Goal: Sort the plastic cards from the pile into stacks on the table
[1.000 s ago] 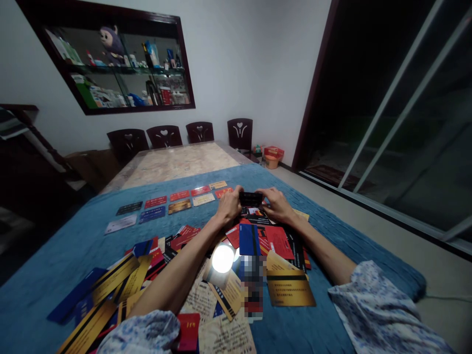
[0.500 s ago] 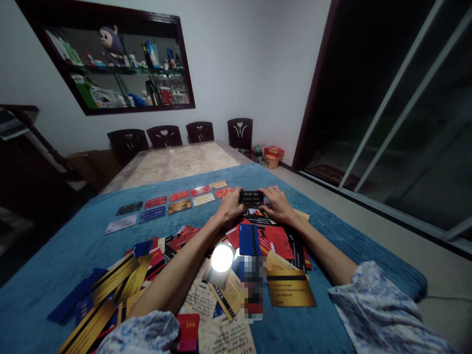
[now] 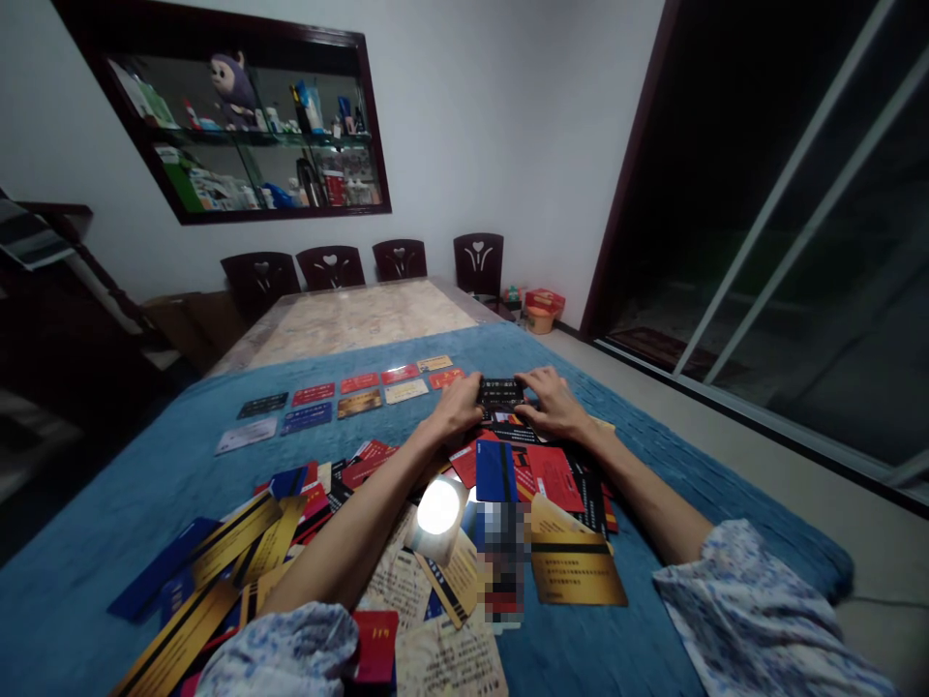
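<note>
A black card (image 3: 500, 390) with pale printed characters is held up between my two hands, above the far end of a heap of cards. My left hand (image 3: 459, 403) grips its left edge, fingers closed. At its right edge, my right hand (image 3: 553, 401) pinches the card between thumb and fingers. Under and in front of my wrists lie overlapping cards: a blue card (image 3: 495, 471) with a dark stripe, a red card (image 3: 555, 476), and a gold card (image 3: 579, 569) with a black stripe. Whether more cards sit behind the black one, I cannot tell.
Two rows of cards lie spread at the far left, among them a blue card (image 3: 306, 416) and a silver card (image 3: 247, 436). Gold striped cards (image 3: 236, 535) pile up by my left forearm. A blue cloth (image 3: 166, 465) covers the near table; several chairs (image 3: 330, 268) stand beyond.
The black card has tilted so that more of its printed face shows between my hands. The whole view has shifted slightly; the other cards lie as before.
</note>
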Tool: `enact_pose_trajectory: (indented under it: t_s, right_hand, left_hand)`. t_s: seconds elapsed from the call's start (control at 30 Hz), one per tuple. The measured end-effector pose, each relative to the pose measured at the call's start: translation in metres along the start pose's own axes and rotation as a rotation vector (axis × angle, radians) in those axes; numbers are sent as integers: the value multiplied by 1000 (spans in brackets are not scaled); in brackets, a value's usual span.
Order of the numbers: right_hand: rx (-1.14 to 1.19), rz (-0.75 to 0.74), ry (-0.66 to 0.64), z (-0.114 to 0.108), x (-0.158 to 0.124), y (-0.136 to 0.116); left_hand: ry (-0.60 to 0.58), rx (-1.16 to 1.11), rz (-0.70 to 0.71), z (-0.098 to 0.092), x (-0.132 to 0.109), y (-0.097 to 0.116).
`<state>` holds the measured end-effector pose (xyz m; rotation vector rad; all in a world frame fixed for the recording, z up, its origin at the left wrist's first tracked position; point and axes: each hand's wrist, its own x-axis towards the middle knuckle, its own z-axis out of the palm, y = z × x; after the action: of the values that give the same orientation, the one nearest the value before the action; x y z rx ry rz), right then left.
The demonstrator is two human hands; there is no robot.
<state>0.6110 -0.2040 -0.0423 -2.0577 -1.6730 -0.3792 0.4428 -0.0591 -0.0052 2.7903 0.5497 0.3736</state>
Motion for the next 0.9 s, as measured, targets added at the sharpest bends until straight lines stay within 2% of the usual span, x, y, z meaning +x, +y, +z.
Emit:
enact_pose_trajectory:
  t_s: [0.37,0.67,0.9]
  right_hand:
    - [-76,-101,-30,-8,3,5]
    - [-44,-174,-54,-9,6,-2]
    - [1,-201,-133,-9,11,-17]
  left_hand:
    - [-95,202,22,-21,-6,14]
    - [-111,243,23,-31,-23,10]
    - [-126,172,-17,-36,-40,1]
